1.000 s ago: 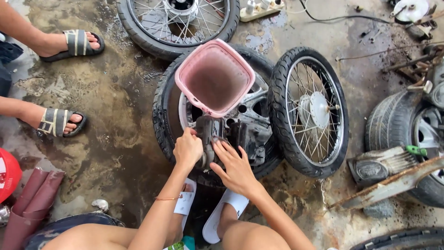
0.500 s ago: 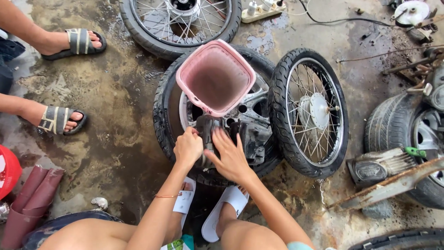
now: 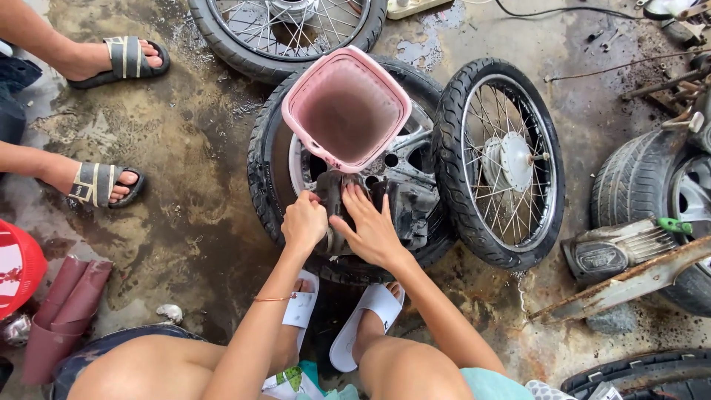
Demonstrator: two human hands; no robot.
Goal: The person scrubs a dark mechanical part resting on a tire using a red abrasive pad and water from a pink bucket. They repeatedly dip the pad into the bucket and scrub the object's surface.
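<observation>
A dark, greasy engine part (image 3: 404, 207) rests in the hub of a motorcycle wheel with a black tyre (image 3: 261, 174) lying flat on the wet concrete. My left hand (image 3: 304, 222) grips the part's near end, fingers curled around it. My right hand (image 3: 370, 226) lies flat on the part with fingers spread, pressing against it. A pink plastic bucket (image 3: 346, 110) stands on the far side of the same wheel, just beyond my hands. My feet in white slides (image 3: 366, 326) are planted in front of the tyre.
A spoked wheel (image 3: 500, 163) leans against the flat tyre on the right; another spoked wheel (image 3: 285, 30) lies behind. Another person's feet in grey sandals (image 3: 104, 185) stand at left. A tyre (image 3: 652, 185), a metal casing (image 3: 615, 252) and a rusty bar (image 3: 622, 285) crowd the right.
My right hand has shifted up and left onto the engine part, flattening over it. My left hand keeps its grip in the same place.
</observation>
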